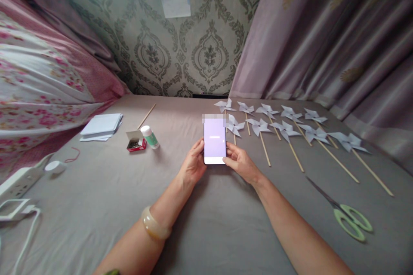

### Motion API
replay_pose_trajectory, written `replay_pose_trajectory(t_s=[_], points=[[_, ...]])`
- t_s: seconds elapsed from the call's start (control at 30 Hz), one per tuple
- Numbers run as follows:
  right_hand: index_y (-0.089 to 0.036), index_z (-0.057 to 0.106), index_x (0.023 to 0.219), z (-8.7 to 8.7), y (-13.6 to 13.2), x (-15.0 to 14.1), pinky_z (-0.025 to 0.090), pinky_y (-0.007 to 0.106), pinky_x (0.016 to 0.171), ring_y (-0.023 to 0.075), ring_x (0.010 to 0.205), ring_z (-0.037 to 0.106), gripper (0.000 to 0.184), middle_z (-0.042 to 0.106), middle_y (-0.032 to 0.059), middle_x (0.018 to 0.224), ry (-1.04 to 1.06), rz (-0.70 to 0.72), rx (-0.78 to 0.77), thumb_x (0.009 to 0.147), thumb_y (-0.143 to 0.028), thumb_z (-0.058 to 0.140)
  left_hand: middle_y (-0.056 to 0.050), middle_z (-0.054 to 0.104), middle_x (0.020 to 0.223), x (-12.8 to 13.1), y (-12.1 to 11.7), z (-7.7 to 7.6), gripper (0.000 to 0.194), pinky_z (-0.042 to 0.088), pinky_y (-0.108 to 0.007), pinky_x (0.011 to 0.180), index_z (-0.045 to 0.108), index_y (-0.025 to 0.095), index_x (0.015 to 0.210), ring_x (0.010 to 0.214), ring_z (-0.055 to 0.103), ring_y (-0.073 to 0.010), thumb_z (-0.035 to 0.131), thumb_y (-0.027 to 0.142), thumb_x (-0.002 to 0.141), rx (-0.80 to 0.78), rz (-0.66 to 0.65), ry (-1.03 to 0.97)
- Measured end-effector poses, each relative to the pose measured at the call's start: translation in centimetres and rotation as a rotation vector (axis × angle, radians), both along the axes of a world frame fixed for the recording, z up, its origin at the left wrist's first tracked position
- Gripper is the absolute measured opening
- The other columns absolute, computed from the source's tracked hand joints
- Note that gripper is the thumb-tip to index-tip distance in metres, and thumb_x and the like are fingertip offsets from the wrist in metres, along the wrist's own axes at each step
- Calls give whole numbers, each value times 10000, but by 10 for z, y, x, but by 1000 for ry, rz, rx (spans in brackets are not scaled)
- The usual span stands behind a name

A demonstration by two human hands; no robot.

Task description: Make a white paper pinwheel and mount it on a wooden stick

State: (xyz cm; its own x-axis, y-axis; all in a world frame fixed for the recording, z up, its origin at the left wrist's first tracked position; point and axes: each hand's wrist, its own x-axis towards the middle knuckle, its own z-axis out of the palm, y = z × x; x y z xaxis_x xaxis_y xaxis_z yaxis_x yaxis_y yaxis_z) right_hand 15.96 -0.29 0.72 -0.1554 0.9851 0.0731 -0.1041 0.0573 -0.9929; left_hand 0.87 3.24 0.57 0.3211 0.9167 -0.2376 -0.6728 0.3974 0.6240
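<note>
Upright in the middle of the view is a smartphone (pixel 214 142) with a lit lilac screen and a white strip along its bottom. My left hand (pixel 194 161) grips its left edge, fingers mostly behind it. On the other side my right hand (pixel 242 163) holds the lower right edge, the thumb at the bottom corner of the screen. Just behind the phone lie several white paper pinwheels (pixel 260 126) on wooden sticks, in two rows stretching right. A pale bangle (pixel 155 223) circles my left wrist.
Green-handled scissors (pixel 343 212) lie at right. Left of the phone are a glue stick (pixel 150 137), an open red box (pixel 136 144) of small metal pieces, a wooden stick (pixel 146 116) and stacked white paper (pixel 101 126). A power strip (pixel 21 182) with a white cable sits far left.
</note>
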Motion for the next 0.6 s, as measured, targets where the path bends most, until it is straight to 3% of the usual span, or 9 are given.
replay_pose_trajectory(t_s=[0.3, 0.6], points=[[-199, 647, 1081, 8, -3, -2, 553, 387, 834, 239, 922, 704, 463, 761, 36, 916, 23, -46, -36, 623, -209, 577, -45, 729, 923, 1, -3, 2, 210, 519, -320, 861, 676, 153, 986, 930, 675, -212, 710, 199, 784, 2, 5, 7], [-190, 649, 1058, 7, -3, -3, 545, 381, 840, 239, 934, 701, 448, 760, 40, 908, 49, -63, -43, 617, -199, 575, -45, 725, 881, 2, -3, 4, 169, 514, -319, 869, 677, 145, 966, 927, 673, -211, 682, 183, 802, 1, 4, -3]])
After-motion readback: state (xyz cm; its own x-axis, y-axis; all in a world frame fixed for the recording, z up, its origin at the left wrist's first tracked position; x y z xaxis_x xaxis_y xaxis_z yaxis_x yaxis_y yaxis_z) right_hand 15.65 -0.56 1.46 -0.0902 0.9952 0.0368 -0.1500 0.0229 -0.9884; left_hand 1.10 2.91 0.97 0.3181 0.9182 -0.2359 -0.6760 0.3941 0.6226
